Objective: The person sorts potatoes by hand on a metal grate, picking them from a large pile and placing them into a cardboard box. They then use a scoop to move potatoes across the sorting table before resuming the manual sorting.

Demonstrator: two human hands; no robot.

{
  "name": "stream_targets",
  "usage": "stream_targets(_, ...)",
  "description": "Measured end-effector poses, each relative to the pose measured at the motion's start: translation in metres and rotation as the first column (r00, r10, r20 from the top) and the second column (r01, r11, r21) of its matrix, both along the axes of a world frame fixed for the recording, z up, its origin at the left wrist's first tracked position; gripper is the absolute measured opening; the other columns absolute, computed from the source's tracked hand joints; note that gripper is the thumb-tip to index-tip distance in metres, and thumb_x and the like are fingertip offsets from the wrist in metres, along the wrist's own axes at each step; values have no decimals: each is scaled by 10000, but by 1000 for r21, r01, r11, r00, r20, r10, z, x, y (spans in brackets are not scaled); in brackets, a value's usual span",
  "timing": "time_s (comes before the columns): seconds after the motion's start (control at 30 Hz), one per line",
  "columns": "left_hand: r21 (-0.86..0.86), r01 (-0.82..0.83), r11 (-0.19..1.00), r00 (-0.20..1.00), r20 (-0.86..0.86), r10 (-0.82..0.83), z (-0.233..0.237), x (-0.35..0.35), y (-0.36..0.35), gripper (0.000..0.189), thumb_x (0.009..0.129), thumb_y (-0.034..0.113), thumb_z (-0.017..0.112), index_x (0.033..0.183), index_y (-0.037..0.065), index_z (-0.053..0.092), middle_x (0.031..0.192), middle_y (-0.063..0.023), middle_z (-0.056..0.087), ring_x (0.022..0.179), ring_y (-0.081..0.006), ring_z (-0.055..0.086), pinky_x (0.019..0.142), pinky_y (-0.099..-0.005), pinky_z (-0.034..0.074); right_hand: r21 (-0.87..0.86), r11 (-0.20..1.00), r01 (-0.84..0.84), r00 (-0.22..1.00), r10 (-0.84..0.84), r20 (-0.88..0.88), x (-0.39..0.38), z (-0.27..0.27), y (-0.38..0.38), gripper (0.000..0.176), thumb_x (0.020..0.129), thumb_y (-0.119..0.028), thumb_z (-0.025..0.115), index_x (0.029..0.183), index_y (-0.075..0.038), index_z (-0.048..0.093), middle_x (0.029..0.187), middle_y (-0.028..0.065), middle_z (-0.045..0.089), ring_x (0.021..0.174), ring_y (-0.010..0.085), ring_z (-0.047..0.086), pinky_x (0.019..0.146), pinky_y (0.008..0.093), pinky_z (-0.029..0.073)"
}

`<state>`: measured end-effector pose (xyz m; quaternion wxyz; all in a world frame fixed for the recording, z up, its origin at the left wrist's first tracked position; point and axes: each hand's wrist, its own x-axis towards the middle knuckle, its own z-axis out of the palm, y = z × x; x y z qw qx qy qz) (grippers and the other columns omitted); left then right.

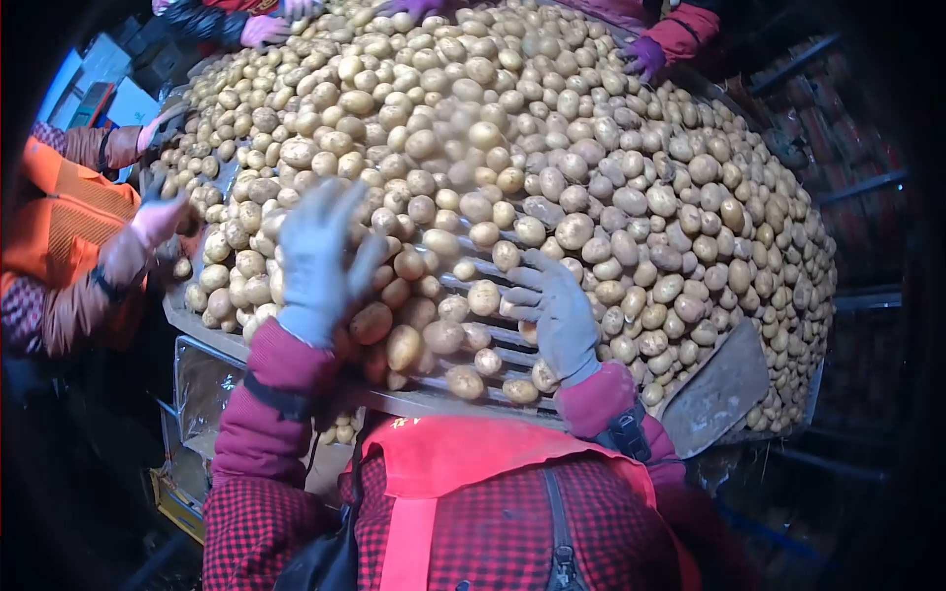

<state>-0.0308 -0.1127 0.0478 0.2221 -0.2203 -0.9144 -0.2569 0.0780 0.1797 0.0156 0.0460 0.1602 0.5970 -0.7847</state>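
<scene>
Sorting potatoes (404, 347) at the table's (207, 335) near edge

My left hand (320, 261) hovers blurred above the edge, fingers spread, holding nothing. My right hand (557, 310) lies just beyond the edge, fingers apart, on potatoes and rollers (507, 338). I'd sweep lightly rather than squeeze, checking each one.

Dim room. Metal racks (862, 185) holding reddish sacks (826, 126) stand at right; pale boxes (108, 94) sit far left; a plastic-lined crate (202, 394) sits below the slatted surface (719, 389).
</scene>
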Motion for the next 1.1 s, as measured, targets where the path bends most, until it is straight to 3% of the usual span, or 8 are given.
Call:
stream_targets(0.13, -69, 652, 755, 719, 372, -587, 23, 60, 75, 397, 813, 310, 735, 1152, 127, 638, 1078, -126, 611, 1046, -313, 583, 1022, -468, 425, 32, 978, 207, 978, -206, -39, 2, 1, 16, 416, 1109, -211, 427, 1456, 5, 505, 1336, 200, 635, 1147, 269, 659, 996, 365, 558)
stream_targets(0.23, -161, 790, 591, 613, 221, -759, -41, 93, 108, 277, 846, 297, 667, 1081, 155, 631, 1032, -67, 598, 1073, -279, 562, 1058, -526, 395, 151, 961, 230, 973, -228, -31, 11, 1, 19, 476, 1115, -289, 438, 1487, 7, 475, 1336, 182, 632, 1142, 241, 660, 938, 341, 564)
stream_targets(0.53, -436, 716, 545, 697, 392, -601, -56, 97, 98, 87, 889, 234, 603, 905, 185, 674, 961, -39, 618, 1083, -249, 577, 1100, -573, 378, 588, 808, -38, 921, 256, -294, -20, 5, 0, 314, 1082, -125, 530, 1356, -10, 632, 1226, 87, 693, 1157, 135, 635, 923, 287, 543)
stream_targets(0.7, -333, 728, 598, 681, 443, -583, -31, 100, 76, 76, 861, 240, 642, 884, 168, 654, 952, -54, 611, 1143, -259, 579, 1140, -618, 341, 885, 419, -202, 801, 590, -97, -62, -13, -23, 285, 958, -284, 637, 1203, -156, 705, 1144, 130, 689, 1055, 355, 668, 919, 480, 532)
stream_targets(0.8, -319, 672, 668, 734, 402, -547, -20, 100, 58, 159, 809, 272, 699, 919, 166, 651, 1023, -56, 628, 1253, -267, 558, 1174, -659, 297, 962, 88, -258, 721, 681, 131, -65, -20, -32, 257, 943, -280, 628, 1170, -189, 707, 1075, 129, 658, 1019, 354, 678, 884, 496, 537)
stream_targets(0.97, -418, 435, 798, 900, 164, -404, 0, 79, 11, 208, 814, 223, 653, 1022, 210, 649, 1214, -46, 597, 1261, -289, 542, 1138, -661, 322, 936, -41, -351, 686, 669, 286, -84, -34, -43, 285, 926, -369, 606, 1116, -183, 710, 1151, 173, 638, 1016, 378, 682, 893, 520, 536)
stream_targets(1.07, -557, 142, 818, 976, 219, -20, -3, 44, -35, 332, 737, 214, 755, 1065, 229, 703, 1260, -66, 605, 1234, -303, 552, 1113, -597, 334, 921, -59, -385, 688, 648, 329, -90, -34, -48, 306, 925, -379, 592, 1123, -181, 714, 1171, 182, 639, 1065, 376, 672, 911, 531, 528)
stream_targets(1.1, -430, 127, 894, 984, 165, -61, -22, 33, -55, 255, 853, 242, 730, 1107, 218, 723, 1294, -125, 637, 1257, -368, 550, 1103, -592, 352, 921, -38, -389, 701, 635, 323, -91, -41, -50, 312, 921, -363, 590, 1134, -173, 716, 1179, 192, 636, 1104, 382, 660, 927, 531, 523)
